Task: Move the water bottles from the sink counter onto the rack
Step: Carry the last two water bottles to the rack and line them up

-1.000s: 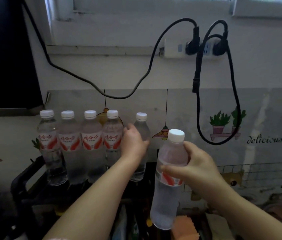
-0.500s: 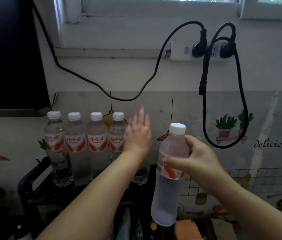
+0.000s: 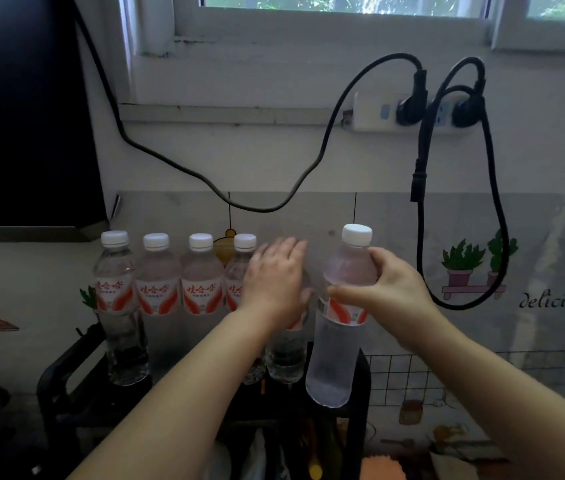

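Several clear water bottles [image 3: 158,292] with white caps and red-and-white labels stand in a row on the black rack [image 3: 66,372]. My left hand [image 3: 274,278] is open, fingers spread, in front of the rightmost standing bottle [image 3: 286,358], hiding its top; whether it touches it I cannot tell. My right hand [image 3: 388,289] grips another bottle [image 3: 340,327] around its upper body, held upright just right of the row, its base hanging over the rack's right end.
Black power cords [image 3: 423,188] hang from a wall socket strip [image 3: 374,112] above and right of the bottles. A dark panel [image 3: 24,109] fills the upper left. An orange sponge [image 3: 381,467] and other items lie below the rack.
My left hand let go of the fifth bottle and opened in front of it. My right hand carried its bottle up and closer to the row's right end.
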Available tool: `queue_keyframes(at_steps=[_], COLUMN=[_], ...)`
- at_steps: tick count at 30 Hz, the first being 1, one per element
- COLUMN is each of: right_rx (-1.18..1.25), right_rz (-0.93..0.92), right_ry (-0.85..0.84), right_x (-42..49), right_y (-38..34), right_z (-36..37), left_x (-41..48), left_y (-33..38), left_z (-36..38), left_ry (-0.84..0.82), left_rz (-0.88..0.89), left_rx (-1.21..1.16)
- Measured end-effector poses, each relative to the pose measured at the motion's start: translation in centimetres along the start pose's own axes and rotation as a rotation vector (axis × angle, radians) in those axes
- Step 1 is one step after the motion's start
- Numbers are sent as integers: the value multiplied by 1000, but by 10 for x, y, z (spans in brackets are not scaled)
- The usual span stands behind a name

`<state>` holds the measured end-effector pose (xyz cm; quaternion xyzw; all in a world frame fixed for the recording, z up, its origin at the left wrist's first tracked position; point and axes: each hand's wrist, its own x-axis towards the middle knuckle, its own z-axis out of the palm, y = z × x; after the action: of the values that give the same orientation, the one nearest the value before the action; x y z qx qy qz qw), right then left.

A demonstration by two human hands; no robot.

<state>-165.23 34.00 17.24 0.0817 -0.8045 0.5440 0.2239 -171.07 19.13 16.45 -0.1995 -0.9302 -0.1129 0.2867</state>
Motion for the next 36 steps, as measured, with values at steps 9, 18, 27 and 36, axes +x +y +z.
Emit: queue_keyframes(at_steps=[9,18,27,36], right_rx=[-10,-48,-142,-399], right_rz=[32,42,-34,-103], right_ry=[-10,-82,16,122], right_x=[20,27,28,25], right_y=[18,30,29,23], right_z=[16,24,29,34], left_x=[0,0,1,1], left_y=[-18,-20,-19,-19], left_z=[-21,-19,-15,-14], left_ry=[-117,-120,-109,-99], left_rz=[63,63,45,49], left_rx=[-215,-246,-235,-262])
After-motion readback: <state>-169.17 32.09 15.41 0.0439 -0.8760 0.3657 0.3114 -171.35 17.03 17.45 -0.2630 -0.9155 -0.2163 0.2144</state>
